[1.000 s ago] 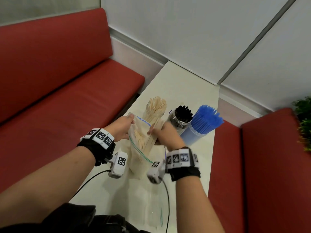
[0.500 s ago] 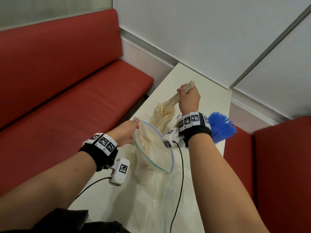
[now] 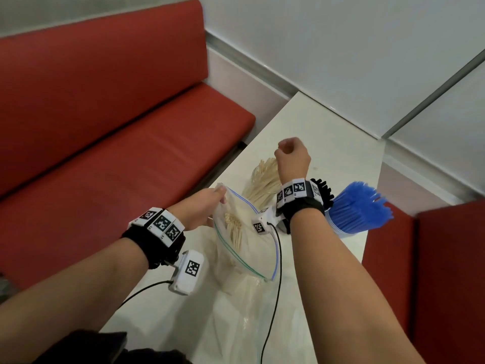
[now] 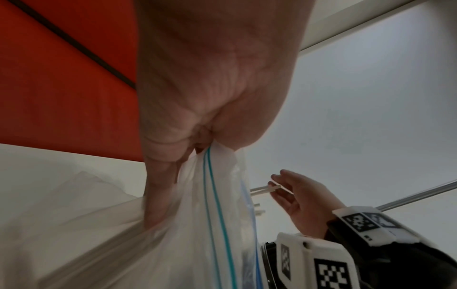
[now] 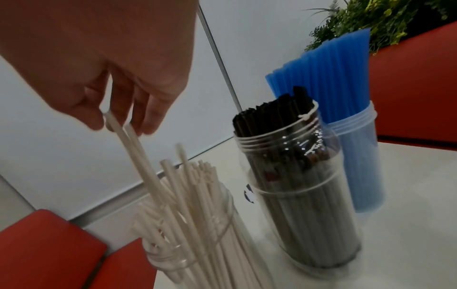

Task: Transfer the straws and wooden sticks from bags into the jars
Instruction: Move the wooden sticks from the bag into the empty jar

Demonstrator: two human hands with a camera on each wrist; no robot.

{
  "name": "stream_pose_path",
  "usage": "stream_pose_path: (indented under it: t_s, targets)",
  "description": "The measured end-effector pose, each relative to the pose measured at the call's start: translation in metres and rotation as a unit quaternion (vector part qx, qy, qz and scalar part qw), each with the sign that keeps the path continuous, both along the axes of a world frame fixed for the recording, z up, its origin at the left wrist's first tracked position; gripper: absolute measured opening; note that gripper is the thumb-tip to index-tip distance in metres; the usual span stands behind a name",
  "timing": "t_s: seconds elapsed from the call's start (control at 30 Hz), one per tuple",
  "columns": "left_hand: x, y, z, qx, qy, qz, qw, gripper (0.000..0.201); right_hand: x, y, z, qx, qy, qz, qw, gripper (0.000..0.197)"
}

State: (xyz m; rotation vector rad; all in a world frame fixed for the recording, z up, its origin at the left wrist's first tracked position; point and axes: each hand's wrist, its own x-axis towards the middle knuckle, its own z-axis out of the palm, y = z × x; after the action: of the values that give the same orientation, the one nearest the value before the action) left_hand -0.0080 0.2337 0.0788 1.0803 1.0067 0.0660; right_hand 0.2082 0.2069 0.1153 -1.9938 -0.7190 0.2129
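My left hand (image 3: 210, 203) pinches the rim of the clear zip bag (image 3: 246, 253), holding its mouth open; the pinch shows close up in the left wrist view (image 4: 197, 150). Several wooden sticks (image 3: 233, 229) lie inside the bag. My right hand (image 3: 290, 155) hovers over the stick jar (image 3: 262, 179). In the right wrist view its thumb and fingers (image 5: 146, 125) pinch the tops of two wooden sticks (image 5: 138, 156) whose lower ends stand in the stick jar (image 5: 197, 244) among the others.
A jar of black straws (image 5: 296, 185) stands right of the stick jar, and a jar of blue straws (image 3: 354, 208) right of that. An empty bag (image 3: 252, 324) lies flat on the white table (image 3: 328, 143) near me. Red benches flank the table.
My right hand carried a bunch of sticks from the bag up over the jar and lowered them in. Now it holds just two by their tops. The left hand kept its hold.
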Motion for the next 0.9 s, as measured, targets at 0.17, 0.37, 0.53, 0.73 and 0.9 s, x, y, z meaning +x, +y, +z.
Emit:
stream_pose_path:
  t_s: [0.17,0.37,0.53,0.73,0.9]
  targets:
    - [0.001,0.006,-0.005,-0.004,0.003,0.006,1.0,0.027,-0.004,0.014,-0.025,-0.101,-0.155,0.053,0.981,0.031]
    - [0.002,0.009,-0.009,0.001,0.009,0.001,1.0,0.03,-0.009,-0.002,-0.08,-0.427,-0.233,0.17,0.857,0.066]
    - [0.004,0.009,-0.008,0.005,0.011,-0.001,1.0,0.029,0.001,0.011,-0.06,-0.273,-0.228,0.057,0.933,0.058]
    - [-0.001,0.008,-0.007,0.013,0.008,-0.013,1.0,0.034,-0.007,-0.01,-0.073,-0.39,-0.137,0.139,0.9,0.068]
    - [-0.001,0.005,-0.003,0.032,0.013,-0.007,0.999,0.036,-0.021,-0.022,-0.012,-0.104,-0.056,0.075,0.99,0.047]
